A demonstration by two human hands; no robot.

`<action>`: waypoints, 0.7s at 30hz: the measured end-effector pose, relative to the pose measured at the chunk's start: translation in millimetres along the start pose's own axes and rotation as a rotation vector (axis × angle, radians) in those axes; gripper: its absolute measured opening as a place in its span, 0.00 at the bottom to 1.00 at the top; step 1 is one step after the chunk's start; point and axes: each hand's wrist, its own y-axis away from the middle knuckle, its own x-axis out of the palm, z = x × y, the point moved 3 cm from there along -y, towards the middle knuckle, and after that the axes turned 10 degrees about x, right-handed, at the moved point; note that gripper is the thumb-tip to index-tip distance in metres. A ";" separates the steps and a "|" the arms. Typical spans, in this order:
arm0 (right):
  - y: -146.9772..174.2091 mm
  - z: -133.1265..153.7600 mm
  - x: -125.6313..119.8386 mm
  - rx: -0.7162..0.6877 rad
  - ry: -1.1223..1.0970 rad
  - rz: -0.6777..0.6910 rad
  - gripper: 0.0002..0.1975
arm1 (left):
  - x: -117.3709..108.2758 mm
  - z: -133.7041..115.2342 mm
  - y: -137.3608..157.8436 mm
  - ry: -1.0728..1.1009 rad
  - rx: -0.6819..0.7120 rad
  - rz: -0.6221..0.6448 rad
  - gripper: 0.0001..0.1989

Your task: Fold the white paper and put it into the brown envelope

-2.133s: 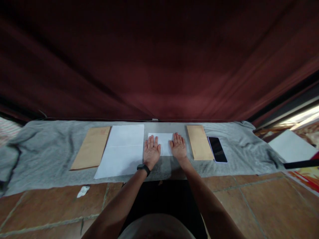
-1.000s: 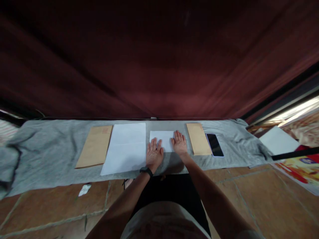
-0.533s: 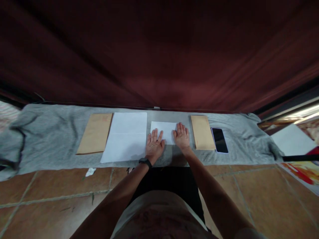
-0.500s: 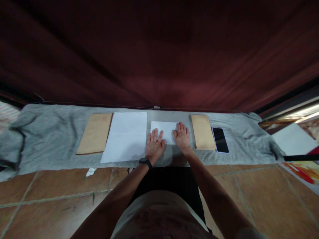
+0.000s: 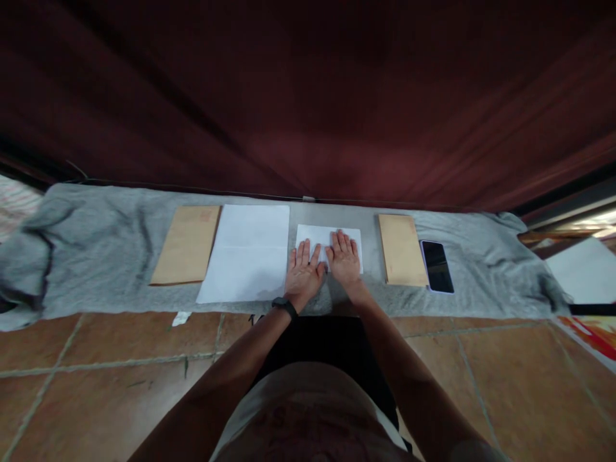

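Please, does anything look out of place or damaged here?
A crumpled white scrap, perhaps tissue, lies on the floor tiles by the near edge of the gray cloth. It looks like litter, whereas the small white paper lies flat.

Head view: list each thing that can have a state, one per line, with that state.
Left hand, open, palm down
Right hand, open, palm down
Small white paper, flat under both hands
Large white paper, flat, faintly creased
Left brown envelope, flat
Right brown envelope, flat
Phone, screen up, dark
Gray cloth, spread, wrinkled at ends
Wristband, worn on left wrist
White scrap, looks crumpled
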 end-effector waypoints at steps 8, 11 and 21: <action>2.6 -26.6 -4.7 0.044 0.041 -0.031 0.28 | -4.6 -9.8 -9.1 -0.056 0.249 0.044 0.28; 3.1 -26.5 -5.1 0.044 0.039 -0.030 0.28 | -5.4 -11.5 -14.4 -0.069 0.309 0.090 0.28; 4.1 -25.7 -5.3 0.042 0.004 -0.082 0.28 | -3.8 -12.1 -23.5 -0.100 0.352 0.144 0.29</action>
